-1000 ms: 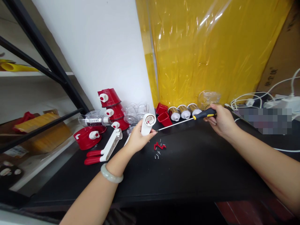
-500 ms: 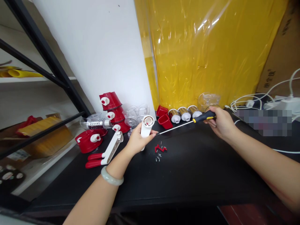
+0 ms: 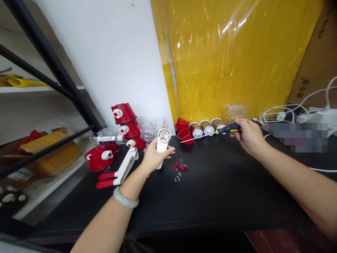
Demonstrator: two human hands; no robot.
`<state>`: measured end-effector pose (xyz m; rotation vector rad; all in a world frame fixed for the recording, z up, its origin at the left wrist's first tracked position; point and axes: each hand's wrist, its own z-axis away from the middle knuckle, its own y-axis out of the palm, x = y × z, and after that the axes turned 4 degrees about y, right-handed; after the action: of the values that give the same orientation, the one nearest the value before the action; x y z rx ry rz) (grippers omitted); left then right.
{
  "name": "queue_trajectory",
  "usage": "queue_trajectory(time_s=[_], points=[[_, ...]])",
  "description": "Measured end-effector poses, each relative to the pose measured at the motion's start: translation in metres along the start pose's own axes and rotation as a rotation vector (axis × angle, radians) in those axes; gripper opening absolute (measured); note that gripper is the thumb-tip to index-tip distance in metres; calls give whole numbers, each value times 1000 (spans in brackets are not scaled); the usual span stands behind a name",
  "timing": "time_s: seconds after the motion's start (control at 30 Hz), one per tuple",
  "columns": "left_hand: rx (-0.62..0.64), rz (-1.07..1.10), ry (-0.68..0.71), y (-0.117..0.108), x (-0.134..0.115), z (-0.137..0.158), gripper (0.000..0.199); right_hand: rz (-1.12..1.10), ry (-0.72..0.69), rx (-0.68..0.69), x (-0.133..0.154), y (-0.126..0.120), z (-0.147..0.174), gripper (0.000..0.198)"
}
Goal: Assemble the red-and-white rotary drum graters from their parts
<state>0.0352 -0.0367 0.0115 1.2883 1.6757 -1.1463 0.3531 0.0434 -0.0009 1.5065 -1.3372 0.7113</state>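
My left hand (image 3: 152,156) is wrapped round a white plastic handle part (image 3: 162,143), held upright with its round, hollow end facing up. In my right hand (image 3: 249,135) is a screwdriver (image 3: 228,129) with a black and yellow grip. Its long shaft points left, and the tip stays apart from the white part. Below my left hand's fingertips, small red plastic pieces (image 3: 180,167) lie on the black table (image 3: 223,196) beside several small screws (image 3: 178,176). White handle parts with red grips (image 3: 122,170) rest to the left of my left hand.
Red grater housings (image 3: 127,121) are stacked by the wall, with clear plastic parts (image 3: 152,127) beside them. Several metal grater drums (image 3: 206,128) and red hoppers (image 3: 185,135) line the back. White cables (image 3: 276,109) lie at right; a black rack (image 3: 60,70) stands left.
The screwdriver's tip has lifted up and away from the white part. My left hand has shifted the part slightly left, its fingertips now spread from the shaft.
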Motion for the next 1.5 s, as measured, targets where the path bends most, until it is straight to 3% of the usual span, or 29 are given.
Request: queue_trajectory(time_s=[0.17,0.27,0.37,0.47,0.53,0.63,0.73,0.8,0.87,0.9,0.97,1.0,1.07,1.13,1.27,1.5], points=[[-67,38,-1,-1,-2,-2,53,195,103,138,-8,3,5,34],[-80,49,9,-1,-5,-1,54,284,100,257,-11,7,10,40],[-56,69,13,0,-9,1,57,256,68,262,-12,9,14,39],[-33,111,14,-1,-9,1,62,144,-40,181,-7,8,13,32],[-34,141,20,-3,-8,0,65,30,-152,52,5,7,10,26],[-23,180,29,-6,-6,-1,67,-131,-367,-202,40,6,6,23],[35,213,29,-7,-6,-1,71,-72,-646,-280,88,15,9,30],[66,223,23,-7,-8,1,71,58,-820,-137,117,29,18,23],[90,230,25,-6,-8,3,71,188,-859,153,135,51,31,7],[99,234,32,-6,-9,4,70,278,-806,287,140,64,38,5],[103,251,52,-5,-8,4,67,536,-734,572,138,92,49,7],[94,264,61,-4,-7,4,64,653,-804,672,133,106,52,7],[58,302,80,-5,-5,3,59,816,-887,833,119,129,55,5],[16,350,97,-6,-3,1,59,954,-875,956,102,146,51,5],[-88,388,96,-10,-2,-2,64,1101,-886,936,75,158,37,8],[-136,407,55,-7,-2,0,66,1056,-957,842,54,152,33,17]])
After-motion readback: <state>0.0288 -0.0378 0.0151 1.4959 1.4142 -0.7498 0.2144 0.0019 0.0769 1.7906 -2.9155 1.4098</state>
